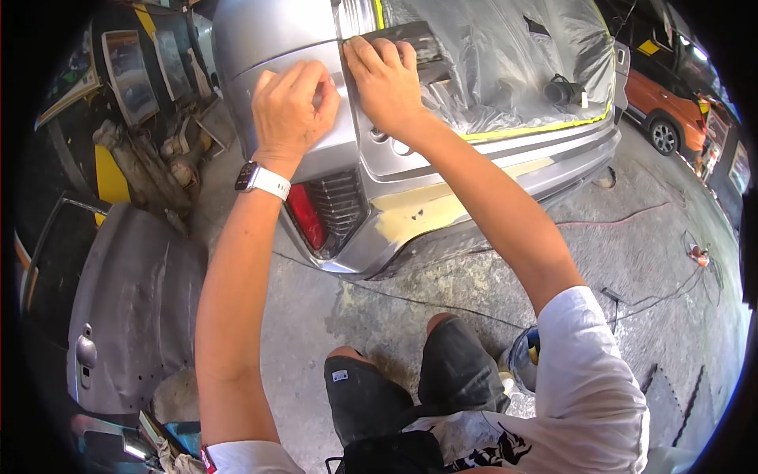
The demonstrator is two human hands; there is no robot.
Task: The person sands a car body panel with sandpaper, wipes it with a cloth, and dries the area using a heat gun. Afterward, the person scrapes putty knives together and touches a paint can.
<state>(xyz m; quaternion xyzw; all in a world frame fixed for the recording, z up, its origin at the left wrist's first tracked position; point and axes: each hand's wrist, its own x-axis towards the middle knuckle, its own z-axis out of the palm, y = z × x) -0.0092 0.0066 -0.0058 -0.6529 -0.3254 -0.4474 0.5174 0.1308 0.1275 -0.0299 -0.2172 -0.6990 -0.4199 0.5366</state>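
Observation:
The silver rear corner panel point(292, 47) of a car stands in front of me. My left hand point(294, 109) is closed against this panel, its fingers curled into a pinch; anything inside them is hidden. A watch with a white strap point(268, 180) is on that wrist. Close by on the right, my right hand point(387, 83) has bent fingers at the gap beside the panel, with the fingertips out of sight. Whatever it grips cannot be made out. A dark strip point(414, 39) lies just beyond its fingers. Below my hands sits the red tail light point(306, 215).
Clear plastic sheeting point(497, 63) edged with yellow tape point(545, 130) covers the car's opening. Beige filler point(410, 213) marks the bumper. A detached grey door point(134, 308) stands at left. A bucket point(523, 359) is beside my knee. Cables cross the floor; an orange car point(667, 103) stands behind.

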